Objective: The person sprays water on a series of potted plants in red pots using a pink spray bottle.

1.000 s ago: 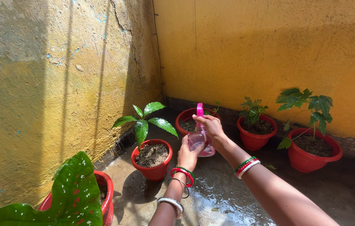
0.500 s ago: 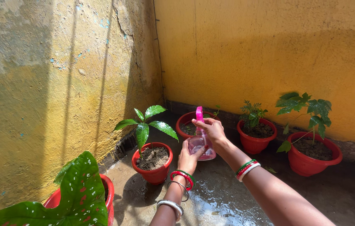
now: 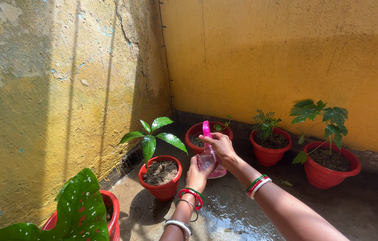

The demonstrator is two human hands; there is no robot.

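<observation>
Two rough yellow plastered walls [image 3: 264, 58] meet in a corner above a wet concrete floor [image 3: 238, 214]. The round red plastic pot with the broad-leaved seedling [image 3: 160, 178] stands just left of the small clear pink plastic spray bottle [image 3: 210, 159], which is held up above the floor. The bottle looks light, stiff and probably slick when wet; its body and neck seem the best holds. The left hand [image 3: 197, 174] cups the bottle's base, fingers curled around it. The right hand [image 3: 219, 145] closes its grip on the pink trigger head.
</observation>
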